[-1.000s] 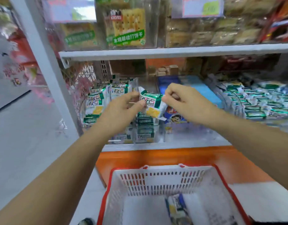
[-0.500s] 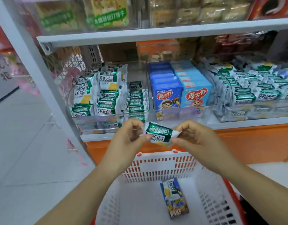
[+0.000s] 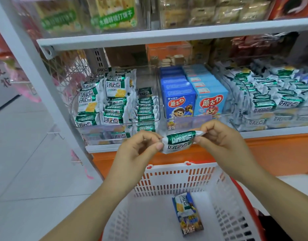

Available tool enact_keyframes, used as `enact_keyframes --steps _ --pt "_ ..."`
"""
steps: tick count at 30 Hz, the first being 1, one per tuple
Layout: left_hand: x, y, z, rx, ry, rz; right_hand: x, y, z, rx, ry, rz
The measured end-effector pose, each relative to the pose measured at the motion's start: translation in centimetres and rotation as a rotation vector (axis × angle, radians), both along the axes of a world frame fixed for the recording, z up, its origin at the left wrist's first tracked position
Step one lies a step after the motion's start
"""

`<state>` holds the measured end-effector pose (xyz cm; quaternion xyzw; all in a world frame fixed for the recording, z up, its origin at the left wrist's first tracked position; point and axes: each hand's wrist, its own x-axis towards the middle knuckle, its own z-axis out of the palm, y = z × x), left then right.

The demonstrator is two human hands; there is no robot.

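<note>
Item: cracker packet point(image 3: 180, 141) — lowered from shelf height, now held above the far wall of the basket point(image 3: 177, 178). Left hand point(image 3: 141, 150) and right hand point(image 3: 217, 138) each pinch a crimped end — we judge this keeps it level for dropping beside the boxed snack point(image 3: 188, 213).

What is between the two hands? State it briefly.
A green-and-white snack packet: the left hand pinches its left end, the right hand its right end. The head view shows it.
</note>
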<state>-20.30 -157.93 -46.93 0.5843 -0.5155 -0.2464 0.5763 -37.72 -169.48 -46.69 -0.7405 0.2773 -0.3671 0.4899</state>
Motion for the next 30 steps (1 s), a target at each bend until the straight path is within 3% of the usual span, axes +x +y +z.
enact_keyframes --steps 5,11,15,17,24,30 --pt "0.2 0.0 -0.4 0.082 0.035 0.063 0.4 0.3 0.1 0.069 -0.024 0.050" --pt "-0.1 -0.2 -1.4 0.243 0.214 0.135 0.8 1.2 -0.3 0.227 0.131 0.178" --pt "-0.2 -0.4 -1.7 0.367 0.237 0.123 0.8 1.0 -0.6 0.296 0.154 0.136" --pt "-0.3 -0.8 -1.9 0.400 0.294 0.138 0.9 0.8 -0.7 0.388 0.138 0.130" --pt "-0.2 -1.0 -1.3 0.530 0.766 0.094 0.9 0.7 -0.6 0.794 -0.003 0.157" --pt "0.2 -1.2 -1.4 0.530 0.840 0.074 1.2 0.9 -0.2 1.056 -0.128 0.113"
